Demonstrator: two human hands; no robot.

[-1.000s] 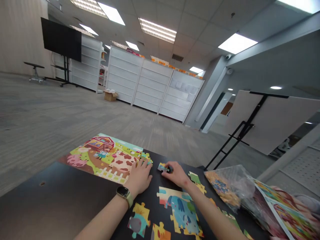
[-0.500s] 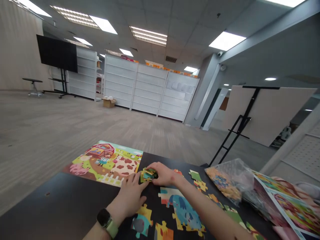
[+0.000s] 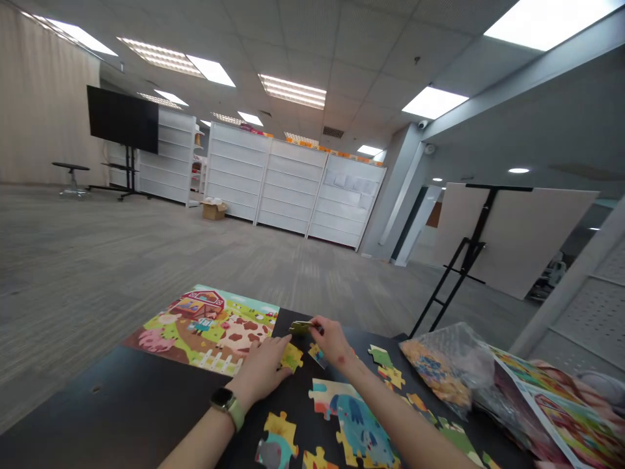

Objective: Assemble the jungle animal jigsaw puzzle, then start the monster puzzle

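Note:
My right hand [image 3: 333, 344] pinches a puzzle piece [image 3: 301, 327] by its right edge, raised and tilted above the dark table. Left of it, my left hand [image 3: 263, 369] has thumb and fingers around a yellow puzzle piece [image 3: 291, 357] at the tabletop. A small blue-and-yellow piece [image 3: 317, 354] lies just under my right hand. Nearer me is a joined section with a blue elephant [image 3: 359, 417], partly covered by my right forearm. A joined yellow-and-teal section [image 3: 277, 440] lies beside it.
A farm picture sheet [image 3: 209, 329] lies at the table's far left. Several loose pieces [image 3: 381, 356] spread along the right. Beyond them are a clear plastic bag of pieces [image 3: 437, 368] and more printed sheets [image 3: 569, 417]. A black easel [image 3: 471, 254] stands past the table.
The pile of pieces held between both hands has come apart. My right hand has lifted a piece up and right; a yellow piece stays at my left hand. The view has tilted upward slightly.

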